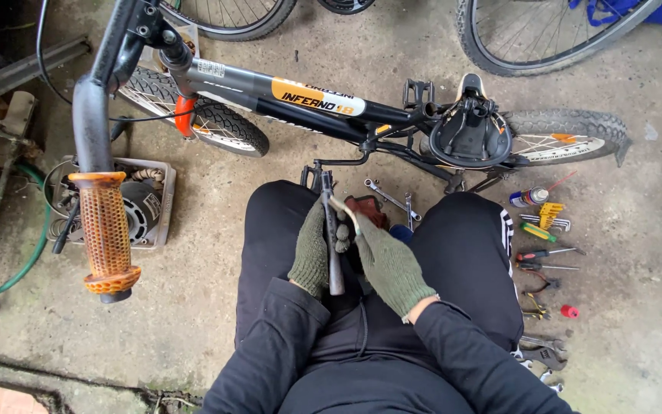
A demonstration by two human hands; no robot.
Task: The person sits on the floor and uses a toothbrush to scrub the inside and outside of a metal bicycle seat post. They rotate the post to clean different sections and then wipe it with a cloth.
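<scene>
Two hands in olive-green knitted gloves, held over the lap of a seated person in black clothing. Left hand (312, 253): fingers wrapped tight round a dark slender metal crank arm (334, 253), which stands nearly upright between the knees. Right hand (388, 264): fingertips pinched on a thin pale strip (344, 209) touching the upper part of that crank arm. Just beyond the crank arm: a grey-and-black small-wheeled bicycle (308, 96), upside down on the concrete floor, black saddle (469, 134) touching the ground. Beside the crank arm, toward the bicycle: silver open-ended spanners (388, 198). Well off to the crank arm's right: a row of screwdrivers, pliers and hex keys (545, 245), with a small spray can (529, 198). To its left: an orange perforated rubber handlebar grip (106, 230).
</scene>
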